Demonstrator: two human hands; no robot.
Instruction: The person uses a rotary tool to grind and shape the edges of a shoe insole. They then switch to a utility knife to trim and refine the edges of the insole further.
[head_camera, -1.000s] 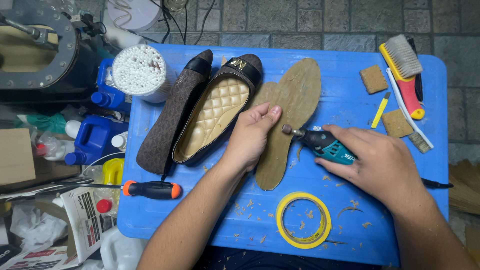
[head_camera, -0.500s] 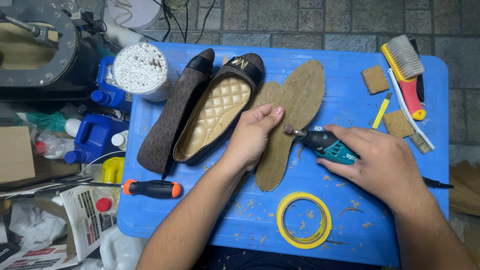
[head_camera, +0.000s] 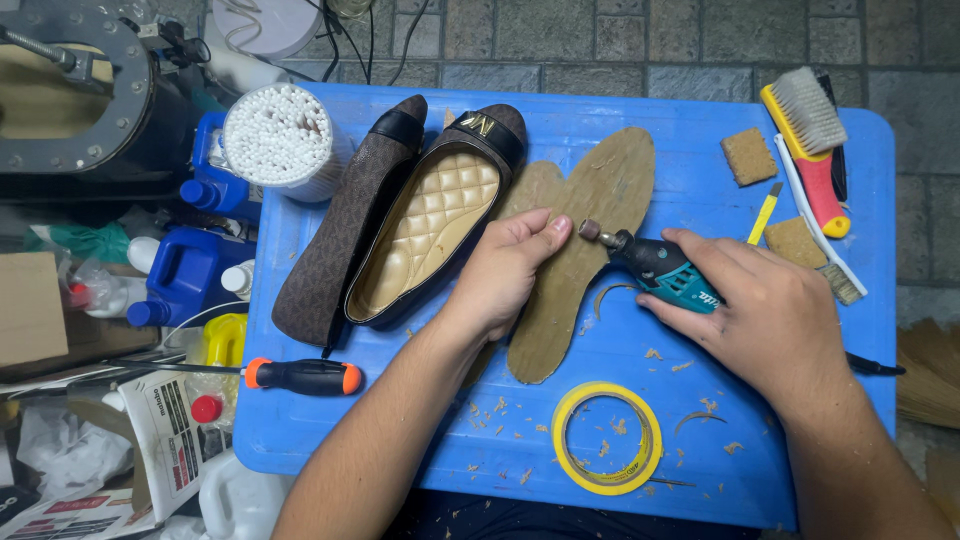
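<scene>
A brown insole board (head_camera: 575, 270) is pinned flat on the blue table (head_camera: 700, 440) by the left hand (head_camera: 505, 275), fingers spread. The teal rotary tool (head_camera: 655, 268), gripped by the right hand (head_camera: 770, 320), is touched to its edge. Quilted flats (head_camera: 400, 225) sit left, yellow tape (head_camera: 607, 438) below, nothing blocking. Basically unchanged from before.

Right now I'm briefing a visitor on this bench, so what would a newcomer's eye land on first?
Probably the two hands mid-table: the left hand presses down a brown insole cutout while the right hand holds a teal rotary tool with its tip at the cutout's edge. Just left lies a pair of flat shoes, one showing quilted gold lining. A yellow tape roll sits near the front edge of the blue table, among shavings.
</scene>
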